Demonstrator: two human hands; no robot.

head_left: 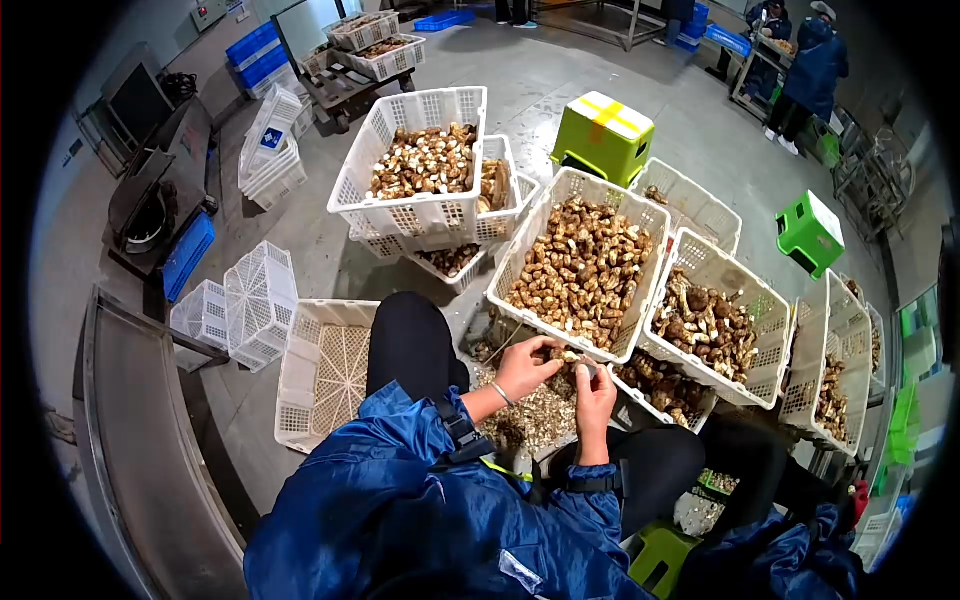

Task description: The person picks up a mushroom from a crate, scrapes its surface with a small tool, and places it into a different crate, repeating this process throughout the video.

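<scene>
Grey floor point(520, 85). Mushroom point(557, 354), 1: at near edge of white crate point(528, 318), presumably stationed within reach. Left hand point(525, 368): grip closed around it, presumably steadying. Right hand point(595, 395): grip pinched on its end. Trimmings point(532, 425) beneath.

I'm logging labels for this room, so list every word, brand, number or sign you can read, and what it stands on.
No text can be read with certainty.
Blue-and-white label on the stacked white crates at upper left: too small to read.
White patch on the blue jacket: any marking is too blurred to read.
Wall box at top left: any marking is too small to read.
</scene>
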